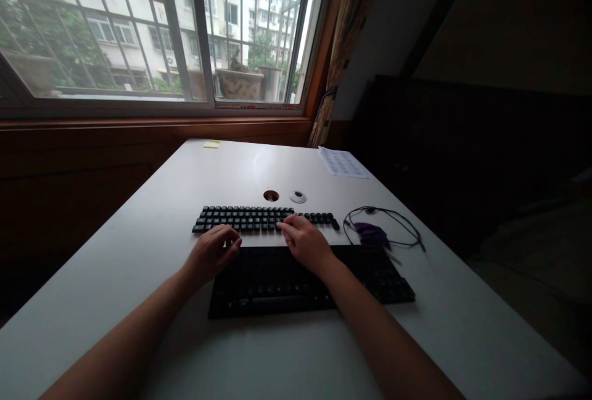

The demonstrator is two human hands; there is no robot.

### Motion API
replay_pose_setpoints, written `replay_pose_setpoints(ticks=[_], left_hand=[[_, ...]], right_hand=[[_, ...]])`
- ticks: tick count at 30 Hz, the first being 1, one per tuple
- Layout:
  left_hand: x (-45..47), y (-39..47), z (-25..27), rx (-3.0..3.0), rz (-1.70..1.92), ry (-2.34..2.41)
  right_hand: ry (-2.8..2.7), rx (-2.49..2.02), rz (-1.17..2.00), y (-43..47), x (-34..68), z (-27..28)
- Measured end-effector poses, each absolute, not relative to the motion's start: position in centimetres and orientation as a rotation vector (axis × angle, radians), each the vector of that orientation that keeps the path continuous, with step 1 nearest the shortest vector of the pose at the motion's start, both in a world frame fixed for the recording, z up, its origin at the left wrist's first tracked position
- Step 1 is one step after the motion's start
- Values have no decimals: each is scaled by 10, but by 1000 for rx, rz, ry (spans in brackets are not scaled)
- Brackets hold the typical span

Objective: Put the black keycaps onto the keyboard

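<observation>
- Nearest of all, the left forearm [134,320] and the right forearm [383,332] slant inward over the white table [139,233], bare to the wrists.
- Below and between them lies a black keyboard [277,277], its long axis running left to right, across the line of both arms. It's too dark for me to make out which positions carry caps.
- Just past its far edge, black keycaps [245,219] sit in rows on the tabletop, also stretched left to right, so the two run roughly parallel with a white strip between.
- The right hand [308,243] is the nearer to those rows: its fingertips point leftward and draw narrowly together there. I can't tell whether a cap is pinched between them.
- The left hand [213,249] hangs by the keyboard's far left corner, thumb and fingers curled, little gap at the tips; whether it holds anything, I can't tell.
- What matters most, I'd judge, is that short span: rows ahead, keyboard on the near side, hands bridging both.
- Off to the right, a dark cable [422,246] loops near a purple cloth [371,233].
</observation>
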State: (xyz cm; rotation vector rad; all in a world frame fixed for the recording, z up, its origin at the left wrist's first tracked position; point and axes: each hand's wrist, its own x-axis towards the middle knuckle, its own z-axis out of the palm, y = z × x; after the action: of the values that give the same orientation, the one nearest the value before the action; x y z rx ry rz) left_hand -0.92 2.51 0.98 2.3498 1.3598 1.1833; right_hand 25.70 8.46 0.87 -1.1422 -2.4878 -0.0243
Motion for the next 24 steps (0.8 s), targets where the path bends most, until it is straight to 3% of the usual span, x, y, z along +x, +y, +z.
replay_pose_setpoints(ticks=[24], left_hand=[[-4,28,0,2487,1016,1307]], right_hand=[[-2678,-1104,-11,80,248,11]])
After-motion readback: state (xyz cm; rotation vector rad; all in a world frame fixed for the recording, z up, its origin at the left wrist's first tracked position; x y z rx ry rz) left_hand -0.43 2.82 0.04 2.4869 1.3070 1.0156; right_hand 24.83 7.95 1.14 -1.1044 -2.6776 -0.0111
